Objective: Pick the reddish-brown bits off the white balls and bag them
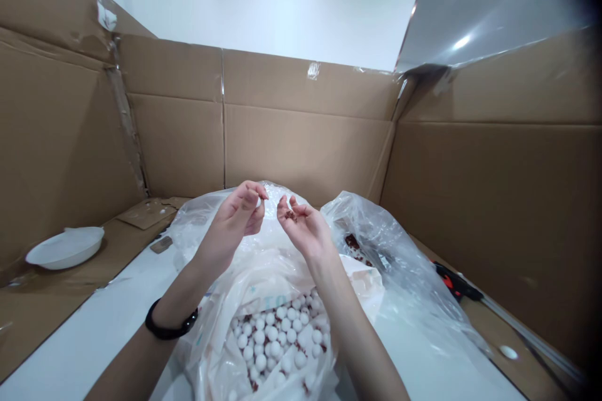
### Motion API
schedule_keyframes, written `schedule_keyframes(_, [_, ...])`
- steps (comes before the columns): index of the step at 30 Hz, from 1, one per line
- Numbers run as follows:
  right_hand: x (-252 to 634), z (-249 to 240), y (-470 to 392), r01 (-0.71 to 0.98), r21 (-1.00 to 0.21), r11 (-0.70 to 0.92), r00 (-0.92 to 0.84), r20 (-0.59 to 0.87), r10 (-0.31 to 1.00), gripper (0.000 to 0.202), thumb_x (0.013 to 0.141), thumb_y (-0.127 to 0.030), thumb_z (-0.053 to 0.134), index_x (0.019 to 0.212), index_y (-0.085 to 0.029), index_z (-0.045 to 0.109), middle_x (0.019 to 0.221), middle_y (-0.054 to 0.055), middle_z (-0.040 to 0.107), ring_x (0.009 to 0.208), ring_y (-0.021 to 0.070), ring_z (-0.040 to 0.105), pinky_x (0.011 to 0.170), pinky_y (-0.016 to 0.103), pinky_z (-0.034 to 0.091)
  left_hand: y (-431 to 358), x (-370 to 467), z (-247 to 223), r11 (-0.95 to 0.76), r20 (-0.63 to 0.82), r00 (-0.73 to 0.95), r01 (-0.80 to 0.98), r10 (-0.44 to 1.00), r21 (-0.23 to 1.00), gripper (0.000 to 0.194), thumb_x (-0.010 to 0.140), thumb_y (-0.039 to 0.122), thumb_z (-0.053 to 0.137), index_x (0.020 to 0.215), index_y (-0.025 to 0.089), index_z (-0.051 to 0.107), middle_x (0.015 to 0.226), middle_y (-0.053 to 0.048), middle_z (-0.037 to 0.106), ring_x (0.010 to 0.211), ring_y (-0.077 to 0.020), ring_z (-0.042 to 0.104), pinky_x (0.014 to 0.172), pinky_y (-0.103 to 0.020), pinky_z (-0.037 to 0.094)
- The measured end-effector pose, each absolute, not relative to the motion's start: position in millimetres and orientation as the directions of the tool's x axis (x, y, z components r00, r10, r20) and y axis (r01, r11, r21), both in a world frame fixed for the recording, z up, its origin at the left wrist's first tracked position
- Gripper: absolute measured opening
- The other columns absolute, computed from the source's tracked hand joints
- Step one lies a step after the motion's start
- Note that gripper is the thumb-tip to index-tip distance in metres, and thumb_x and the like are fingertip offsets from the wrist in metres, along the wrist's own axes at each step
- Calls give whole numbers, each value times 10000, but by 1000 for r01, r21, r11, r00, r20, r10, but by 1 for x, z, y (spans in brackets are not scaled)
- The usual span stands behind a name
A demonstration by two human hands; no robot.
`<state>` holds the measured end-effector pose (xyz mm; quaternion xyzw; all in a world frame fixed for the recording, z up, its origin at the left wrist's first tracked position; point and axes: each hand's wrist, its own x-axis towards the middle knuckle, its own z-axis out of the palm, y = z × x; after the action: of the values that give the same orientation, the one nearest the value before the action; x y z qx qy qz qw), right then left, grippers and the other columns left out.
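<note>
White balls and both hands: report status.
Left hand curled, contents unclear. Right hand open, reddish-brown bits in it. White balls in open plastic bag; right forearm partly blocks view of bag.

I get a bright view: beyond the right hand [308, 232], the wall [301, 6] looks washed out, glare spots the grey panel [489, 6], and the far-right edge blurs dark.

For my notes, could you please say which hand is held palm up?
The right hand, with brown bits lying on it; the left hand, below whose wrist sits the black band, is curled.
</note>
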<state>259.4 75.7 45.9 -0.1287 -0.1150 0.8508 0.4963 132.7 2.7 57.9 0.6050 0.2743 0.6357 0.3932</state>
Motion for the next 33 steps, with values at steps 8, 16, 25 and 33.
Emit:
schedule_keyframes(8, [262,57,63,-848,-294,-441,-451,-37,892,409,804,94,307,1101,-170,405,1321,179,451,1156,171,578,725,213,601,0,131,60,-508,525,165,-137,835,851,157,942,368,463,986,219,441,646,65,315,544,-69,291,529,-213,268])
schedule_keyframes(16, [261,59,59,-854,-285,-436,-454,-2,891,383,853,80,313,1151,-142,406,1398,222,418,1259,213,494,783,220,590,5,132,58,-636,644,89,-102,760,765,147,950,344,450,961,198,435,639,68,338,541,-65,337,528,-210,301])
schedule_keyframes(25, [262,62,58,-865,-302,-400,-421,6,907,389,848,74,362,1179,-131,384,1427,254,380,1269,245,468,815,234,574,15,128,53,-766,759,-125,-13,639,643,134,911,317,531,915,192,482,583,61,465,503,-80,394,489,-210,326])
schedule_keyframes(33, [261,62,57,-854,-305,-422,-443,1,896,381,911,7,361,1282,-75,373,1426,244,399,1269,210,470,859,208,544,0,135,59,-825,826,-63,41,560,563,87,922,257,516,889,192,469,606,46,506,537,-77,431,496,-195,335])
